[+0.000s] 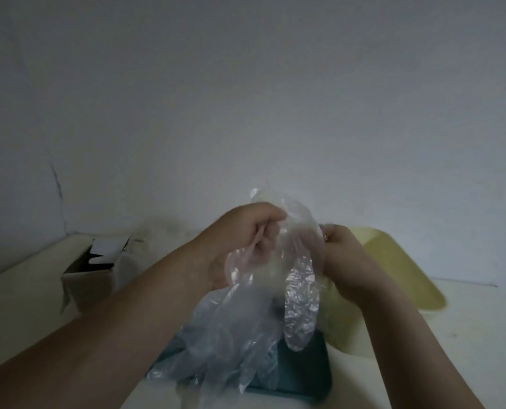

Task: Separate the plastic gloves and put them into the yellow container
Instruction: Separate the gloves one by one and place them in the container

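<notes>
Head view: a person's two bare forearms are reaching forward over a pale worktop, in dim light, in front of a plain white wall.
Left hand: it is curling closed, its fingers pinching the upper part of a bunch of clear plastic gloves held up above the worktop.
Right hand: it is closing on the right edge of the same bunch, with the fingers bent around the film near its top.
Plastic gloves: the crinkled, see-through film is stretching between the two hands, with a small tuft rising above the left hand's knuckles; one glove finger is hanging straight down below the hands and catching the light, and a looser sheet is trailing down and to the left. How many gloves are in the bunch cannot be told.
Teal tray: it is lying on the worktop right under the hanging film, partly covered by it; more crumpled clear plastic seems to be resting on its left side.
Yellow container: it is sitting on the worktop behind and to the right of the right hand, just beside the teal tray, its open top facing up; the right wrist is hiding part of its near rim. The held gloves are hanging outside it, to its left.
Cardboard box: it is standing open on the left of the worktop near the wall, well apart from the hands, with a white flap showing at its top.
</notes>
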Tool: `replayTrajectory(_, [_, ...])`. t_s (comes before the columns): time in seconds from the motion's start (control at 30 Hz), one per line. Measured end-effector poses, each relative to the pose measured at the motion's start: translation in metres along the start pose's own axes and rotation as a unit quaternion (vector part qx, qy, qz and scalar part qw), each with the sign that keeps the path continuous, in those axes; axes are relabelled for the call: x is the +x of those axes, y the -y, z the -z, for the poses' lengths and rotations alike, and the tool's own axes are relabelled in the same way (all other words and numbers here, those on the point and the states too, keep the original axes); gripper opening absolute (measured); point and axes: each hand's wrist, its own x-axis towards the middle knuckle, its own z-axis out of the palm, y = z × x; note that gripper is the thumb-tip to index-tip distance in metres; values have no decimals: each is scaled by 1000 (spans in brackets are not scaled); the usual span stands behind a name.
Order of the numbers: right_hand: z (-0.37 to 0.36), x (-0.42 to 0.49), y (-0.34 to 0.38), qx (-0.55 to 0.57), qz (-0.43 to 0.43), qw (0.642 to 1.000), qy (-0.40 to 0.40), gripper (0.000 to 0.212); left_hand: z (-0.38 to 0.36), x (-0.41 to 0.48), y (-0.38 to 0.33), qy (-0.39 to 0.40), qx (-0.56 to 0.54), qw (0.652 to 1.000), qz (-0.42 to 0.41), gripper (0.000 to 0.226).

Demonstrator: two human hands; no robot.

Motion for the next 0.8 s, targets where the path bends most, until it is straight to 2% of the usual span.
replayTrajectory(0.1, [1, -2, 8, 77, -33, 995, 55, 33, -9, 11, 16, -59, 16, 998, -30, 5])
replayTrajectory(0.23, [3, 0, 16, 173, -144, 965, 136, 83, -6, 18, 27, -129, 50, 989, -54, 4])
replayTrajectory(0.3, [6, 0, 17, 179, -154, 958, 165, 99, -6, 18, 27, -130, 42, 989, -60, 4])
replayTrajectory(0.37, [7, 1, 13, 173, -122, 962, 173, 91, -6, 21, 28, -124, 43, 989, -68, 6])
replayTrajectory(0.47, [10, 2, 3, 112, -68, 986, 99, 42, 2, 22, 28, -83, 86, 991, -66, 3])
replayTrajectory(0.5, [11, 2, 0, 106, -75, 989, 65, 35, 9, 22, 27, -67, 121, 988, -67, 6])
replayTrajectory(0.6, [19, 2, 1, 124, -92, 987, 32, 34, 41, 18, 22, -39, 201, 977, -59, 13])
replayTrajectory(0.7, [29, 3, 2, 126, -80, 988, 35, 40, 71, 20, 25, -75, 252, 964, -27, 16])
replayTrajectory(0.77, [33, 3, 3, 136, -77, 987, 40, 38, 77, 23, 28, -107, 234, 965, -40, 20])
replayTrajectory(0.8, [33, 2, 5, 137, -77, 987, 42, 36, 75, 24, 28, -92, 202, 974, -43, 30])
